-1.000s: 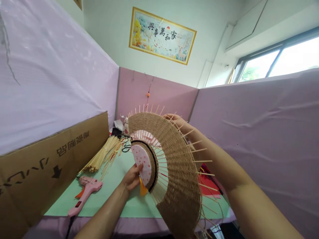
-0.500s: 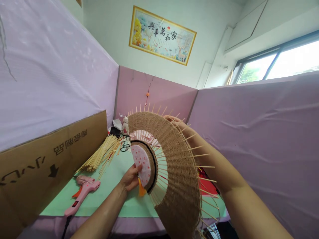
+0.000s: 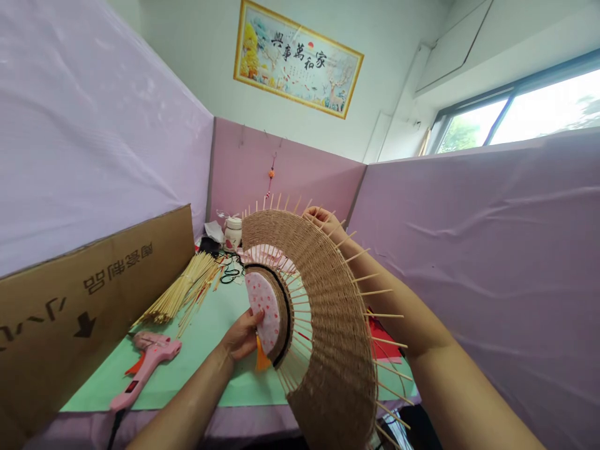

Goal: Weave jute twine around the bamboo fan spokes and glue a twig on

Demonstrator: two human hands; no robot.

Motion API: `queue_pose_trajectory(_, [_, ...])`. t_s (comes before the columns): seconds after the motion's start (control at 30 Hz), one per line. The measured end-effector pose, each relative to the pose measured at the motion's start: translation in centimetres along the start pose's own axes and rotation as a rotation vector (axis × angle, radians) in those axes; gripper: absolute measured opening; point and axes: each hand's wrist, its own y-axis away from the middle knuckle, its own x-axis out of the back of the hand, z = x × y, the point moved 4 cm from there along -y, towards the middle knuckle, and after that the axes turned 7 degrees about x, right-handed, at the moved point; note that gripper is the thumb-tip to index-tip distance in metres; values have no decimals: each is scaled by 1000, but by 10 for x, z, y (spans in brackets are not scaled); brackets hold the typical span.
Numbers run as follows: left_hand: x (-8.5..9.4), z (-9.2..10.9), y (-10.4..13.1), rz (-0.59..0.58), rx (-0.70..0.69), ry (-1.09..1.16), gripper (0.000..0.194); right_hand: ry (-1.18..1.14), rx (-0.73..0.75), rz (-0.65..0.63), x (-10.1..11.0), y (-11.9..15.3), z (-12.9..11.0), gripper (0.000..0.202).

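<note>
A large half-round woven fan (image 3: 335, 312) of brown twine on thin wooden sticks fills the middle of the view, tilted. The bare stick tips poke out beyond its outer rim. At its inner end is a pink dotted fabric half-disc (image 3: 264, 306), edged by a brown and black band. My left hand (image 3: 241, 335) grips the fan there, thumb on the fabric, with an orange tassel (image 3: 262, 355) hanging beside it. Behind the top outer edge, my right hand (image 3: 321, 217) has its fingers pinched together among the stick tips. What they hold is too small to make out.
A pink glue gun (image 3: 147, 365) lies on the green tabletop (image 3: 201, 381) at left. Behind it are a bundle of sticks (image 3: 180, 290) and a cardboard box (image 3: 94, 300). A white jar (image 3: 233, 233) stands at the back; a red packet (image 3: 385, 340) lies behind the fan.
My right hand has shifted slightly left and up along the fan's outer edge, and more of its fingers show. My left hand keeps its grip. The camera view has turned a little.
</note>
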Motion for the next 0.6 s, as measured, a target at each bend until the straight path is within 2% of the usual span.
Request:
queue_pose_trajectory(0.2, [0,-2,-3,29,46,-37,26,11,77,-18,-4,-1,3,48])
queue_pose_trajectory(0.33, [6,-3,-8,91,49,-40,22,32,155,-3,-14,1,9,48])
queue_pose_trajectory(0.4, [8,-1,-12,121,18,-52,26,24,166,29,-19,0,15,45])
queue_pose_trajectory(0.5, [14,4,-15,240,-82,-67,32,-17,111,84,-27,-2,29,39])
queue_pose_trajectory(0.6, [18,7,-19,298,-118,-106,26,-55,84,142,-33,-5,43,35])
